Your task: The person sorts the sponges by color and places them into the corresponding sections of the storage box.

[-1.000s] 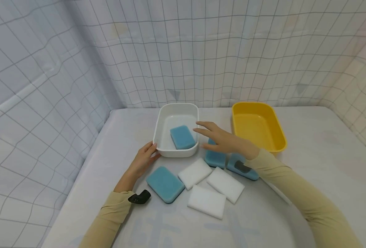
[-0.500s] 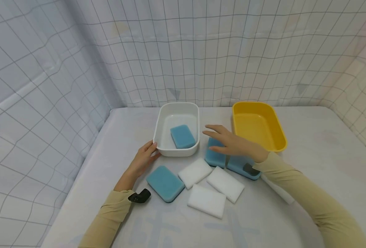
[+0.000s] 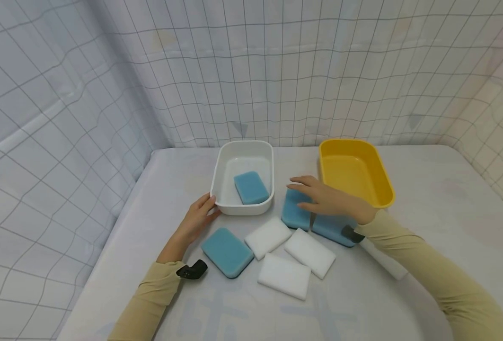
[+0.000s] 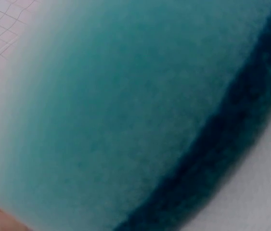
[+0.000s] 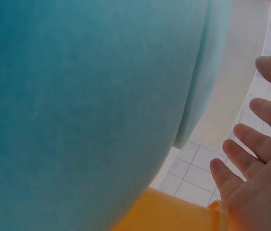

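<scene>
At the near left corner of a white plastic tub [image 3: 220, 177] my left hand [image 3: 193, 224] grips the rim. A blue sponge [image 3: 251, 188] lies flat inside that tub. My right hand [image 3: 325, 196] hovers with spread fingers over another blue sponge [image 3: 295, 217], partly covering it; the right wrist view shows these fingers [image 5: 258, 139] apart, holding nothing. Under the right wrist sits one more blue sponge [image 3: 332, 229]. Close to my left wrist lies a blue sponge [image 3: 227, 252] with a dark underside, which fills most of the left wrist view.
Several white sponges lie on the table, including one white sponge [image 3: 284, 276] at the front and another [image 3: 385, 258] partly under the right forearm. A yellow tub [image 3: 355, 173] stands at the back right. White gridded curtains [image 3: 277, 71] enclose the back and sides.
My right hand has drawn back to the right, from the white tub's right rim to above the blue sponge beside it. The left hand stays at the tub.
</scene>
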Demonstrator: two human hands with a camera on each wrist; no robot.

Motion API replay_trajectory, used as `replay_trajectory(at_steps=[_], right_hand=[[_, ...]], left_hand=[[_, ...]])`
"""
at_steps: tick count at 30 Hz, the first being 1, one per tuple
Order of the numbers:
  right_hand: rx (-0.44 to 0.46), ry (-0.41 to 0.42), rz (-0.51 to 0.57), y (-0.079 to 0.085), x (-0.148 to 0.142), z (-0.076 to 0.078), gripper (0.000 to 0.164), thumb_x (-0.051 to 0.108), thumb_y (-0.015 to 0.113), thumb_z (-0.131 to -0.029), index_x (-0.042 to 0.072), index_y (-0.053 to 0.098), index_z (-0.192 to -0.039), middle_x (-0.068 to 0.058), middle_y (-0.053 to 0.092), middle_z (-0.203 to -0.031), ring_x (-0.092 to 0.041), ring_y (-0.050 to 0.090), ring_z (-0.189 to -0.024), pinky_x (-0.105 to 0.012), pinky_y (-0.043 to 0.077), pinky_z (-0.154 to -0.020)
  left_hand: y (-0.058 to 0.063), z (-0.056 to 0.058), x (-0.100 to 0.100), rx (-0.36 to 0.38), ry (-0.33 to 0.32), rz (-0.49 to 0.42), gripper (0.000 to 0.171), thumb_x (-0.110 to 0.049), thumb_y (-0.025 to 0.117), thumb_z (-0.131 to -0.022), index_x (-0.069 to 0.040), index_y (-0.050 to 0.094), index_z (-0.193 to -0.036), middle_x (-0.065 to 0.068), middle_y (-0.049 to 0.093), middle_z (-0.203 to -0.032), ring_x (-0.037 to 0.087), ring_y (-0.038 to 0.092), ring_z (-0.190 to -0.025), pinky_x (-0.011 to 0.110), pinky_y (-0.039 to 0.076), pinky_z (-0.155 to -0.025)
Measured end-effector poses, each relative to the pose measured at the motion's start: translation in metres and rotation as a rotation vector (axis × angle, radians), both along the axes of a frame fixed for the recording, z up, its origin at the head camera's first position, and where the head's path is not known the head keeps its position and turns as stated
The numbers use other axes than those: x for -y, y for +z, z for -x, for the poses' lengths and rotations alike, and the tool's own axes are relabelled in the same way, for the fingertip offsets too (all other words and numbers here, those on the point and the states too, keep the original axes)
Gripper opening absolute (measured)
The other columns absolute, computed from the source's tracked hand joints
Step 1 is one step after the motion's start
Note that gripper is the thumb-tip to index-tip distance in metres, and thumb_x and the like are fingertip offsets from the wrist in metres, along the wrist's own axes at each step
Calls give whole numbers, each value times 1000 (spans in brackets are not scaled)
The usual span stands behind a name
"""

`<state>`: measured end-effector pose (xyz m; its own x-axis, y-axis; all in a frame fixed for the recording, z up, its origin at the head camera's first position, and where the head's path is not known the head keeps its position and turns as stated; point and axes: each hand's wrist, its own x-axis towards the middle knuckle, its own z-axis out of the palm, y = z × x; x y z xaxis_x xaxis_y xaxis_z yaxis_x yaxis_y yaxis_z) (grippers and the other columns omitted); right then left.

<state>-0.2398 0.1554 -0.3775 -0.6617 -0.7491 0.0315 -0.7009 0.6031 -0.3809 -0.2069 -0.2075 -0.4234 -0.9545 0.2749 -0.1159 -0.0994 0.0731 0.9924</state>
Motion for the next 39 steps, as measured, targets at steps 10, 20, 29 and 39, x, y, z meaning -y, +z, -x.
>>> replay_trajectory(at_steps=[10, 20, 29, 39], right_hand=[[-29, 8, -61, -1, -2, 2, 57, 21, 57, -93, 9, 36, -144, -15, 30, -152, -32, 33, -137, -48, 38, -109], [-136, 74, -94, 4, -5, 3, 57, 12, 62, -87, 9, 42, -140, -17, 39, -146, -31, 44, -130, -42, 48, -98], [-205, 126, -174, 6, -3, 5, 62, 0, 62, -81, 11, 44, -139, -16, 45, -142, -31, 48, -127, -43, 47, -100], [-182, 122, -309, 11, 4, 7, 65, 4, 66, -81, 15, 43, -141, -13, 40, -147, -32, 41, -134, -47, 39, -108]], left_hand=[[-2, 0, 1, -11, -4, -3, 58, -32, 36, -102, -6, 17, -150, 15, 19, -157, 33, 23, -143, 48, 28, -115], [0, 0, 1, -12, 3, 10, 61, -37, 38, -101, -7, 18, -150, 14, 21, -156, 32, 25, -143, 48, 29, -115], [0, -1, 1, -18, 2, 11, 59, -35, 37, -101, -7, 18, -150, 14, 22, -156, 33, 25, -143, 49, 29, -114], [0, 0, 1, -11, 9, 4, 58, -35, 38, -101, -9, 20, -150, 12, 24, -155, 31, 27, -142, 48, 29, -115]])
